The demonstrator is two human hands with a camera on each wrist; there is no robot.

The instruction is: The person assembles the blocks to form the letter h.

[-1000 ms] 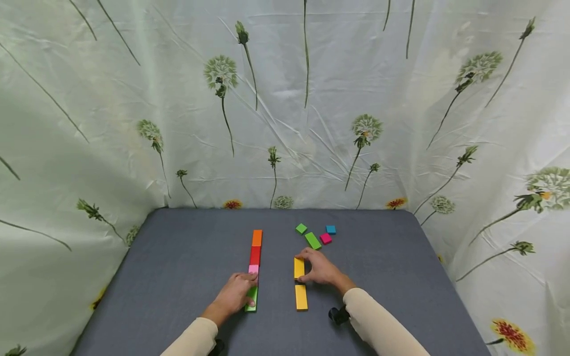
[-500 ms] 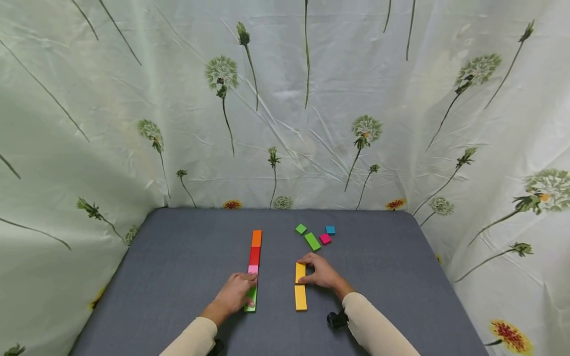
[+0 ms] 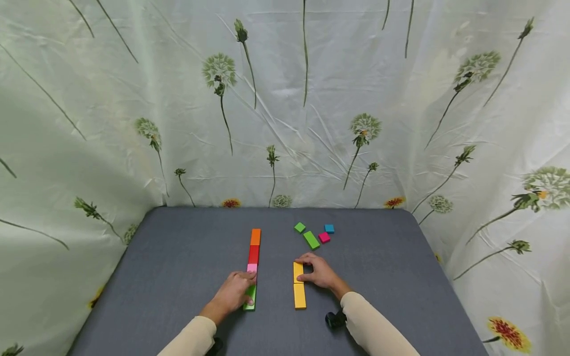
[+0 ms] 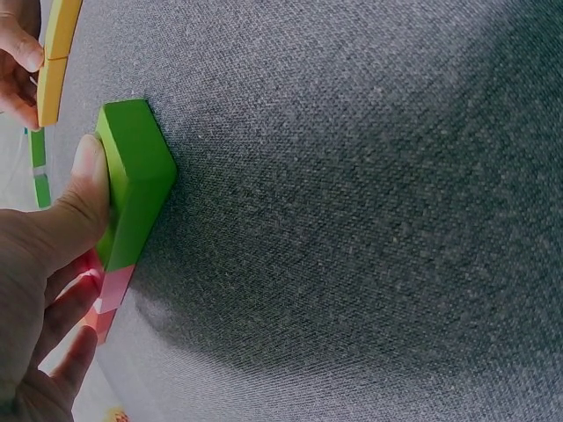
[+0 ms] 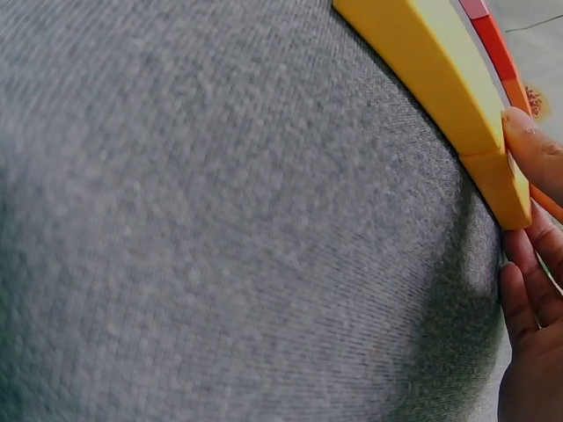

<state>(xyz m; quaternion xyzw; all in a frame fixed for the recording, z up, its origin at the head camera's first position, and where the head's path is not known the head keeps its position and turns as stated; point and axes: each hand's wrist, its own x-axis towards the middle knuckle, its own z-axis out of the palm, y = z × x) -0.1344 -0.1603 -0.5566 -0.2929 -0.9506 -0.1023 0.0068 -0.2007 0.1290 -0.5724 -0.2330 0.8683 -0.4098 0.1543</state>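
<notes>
A straight row of flat toy blocks runs away from me: green block (image 3: 251, 295), pink block (image 3: 252, 267), red block (image 3: 254, 254) and orange block (image 3: 256, 236). My left hand (image 3: 232, 292) rests on its near part, thumb (image 4: 86, 171) on the green block and fingers by the pink one. To the right, a near yellow block (image 3: 300, 296) and a far yellow block (image 3: 297, 269) lie end to end, touching. My right hand (image 3: 321, 273) pinches the far yellow block, thumb (image 5: 531, 145) by the joint and fingers around its far end.
Beyond my right hand lie a small green block (image 3: 300, 227), a longer green block (image 3: 311, 240), a crimson block (image 3: 324, 237) and a blue block (image 3: 329, 229). A grey cloth-covered table (image 3: 191, 257) carries everything. A flower-printed curtain (image 3: 285, 99) surrounds its back and sides.
My right hand has drawn the far yellow block toward me, and the gap between the two yellow blocks has closed. My left hand has stayed on its row.
</notes>
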